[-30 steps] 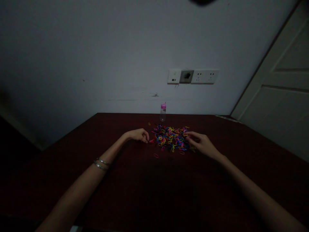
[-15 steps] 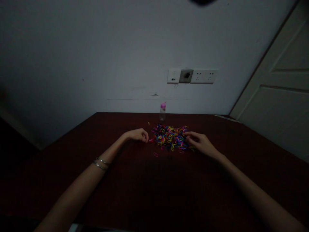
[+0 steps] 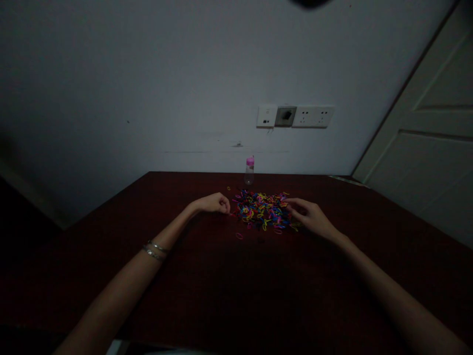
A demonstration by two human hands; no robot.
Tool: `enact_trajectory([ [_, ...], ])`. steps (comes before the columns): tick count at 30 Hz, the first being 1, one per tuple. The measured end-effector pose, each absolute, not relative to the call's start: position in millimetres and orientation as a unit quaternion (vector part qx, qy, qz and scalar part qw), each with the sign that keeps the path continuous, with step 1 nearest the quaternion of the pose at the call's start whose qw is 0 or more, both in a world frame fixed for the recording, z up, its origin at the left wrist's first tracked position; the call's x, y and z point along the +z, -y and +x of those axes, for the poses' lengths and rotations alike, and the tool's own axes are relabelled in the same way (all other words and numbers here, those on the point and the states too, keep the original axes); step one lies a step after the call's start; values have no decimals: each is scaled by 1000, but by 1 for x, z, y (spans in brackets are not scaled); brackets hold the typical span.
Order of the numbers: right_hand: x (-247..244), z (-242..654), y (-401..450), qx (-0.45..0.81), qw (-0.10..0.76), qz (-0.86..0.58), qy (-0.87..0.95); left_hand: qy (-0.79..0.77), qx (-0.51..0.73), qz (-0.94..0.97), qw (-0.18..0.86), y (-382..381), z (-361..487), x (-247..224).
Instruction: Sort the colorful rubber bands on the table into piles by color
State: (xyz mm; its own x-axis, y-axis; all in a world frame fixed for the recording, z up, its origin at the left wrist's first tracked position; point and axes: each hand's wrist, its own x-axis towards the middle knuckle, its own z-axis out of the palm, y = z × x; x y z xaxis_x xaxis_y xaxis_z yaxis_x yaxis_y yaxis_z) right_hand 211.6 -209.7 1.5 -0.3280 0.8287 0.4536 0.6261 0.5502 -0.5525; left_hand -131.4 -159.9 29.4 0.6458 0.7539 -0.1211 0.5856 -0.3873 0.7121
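A loose pile of colourful small bands (image 3: 260, 212) lies on a dark table (image 3: 236, 286), longer sideways, between a person's curled left hand (image 3: 214, 203) and arched right hand (image 3: 312, 217), both about equally near, any grip on a band impossible to tell

Dim wall (image 3: 185, 84), reddish table (image 3: 258, 281), panelled door (image 3: 436, 162)

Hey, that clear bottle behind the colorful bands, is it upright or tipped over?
Upright: the clear bottle stands on the table, its pink top uppermost.

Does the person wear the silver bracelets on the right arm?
No, both bracelets circle the left arm, whose hand is beside the colourful bands.
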Motion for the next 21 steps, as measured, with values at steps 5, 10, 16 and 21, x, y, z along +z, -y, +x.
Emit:
enact_trajectory([
  [5,4,208,212,122,359,-433,818,-365,145,837,381,179,-107,46],
  [10,8,208,214,107,336,-425,834,-334,135,855,373,203,-76,36],
  [16,13,217,210,143,294,-422,845,-320,92,881,336,216,-56,21],
  [21,18,218,214,182,212,-433,857,-311,79,892,320,218,-54,17],
])
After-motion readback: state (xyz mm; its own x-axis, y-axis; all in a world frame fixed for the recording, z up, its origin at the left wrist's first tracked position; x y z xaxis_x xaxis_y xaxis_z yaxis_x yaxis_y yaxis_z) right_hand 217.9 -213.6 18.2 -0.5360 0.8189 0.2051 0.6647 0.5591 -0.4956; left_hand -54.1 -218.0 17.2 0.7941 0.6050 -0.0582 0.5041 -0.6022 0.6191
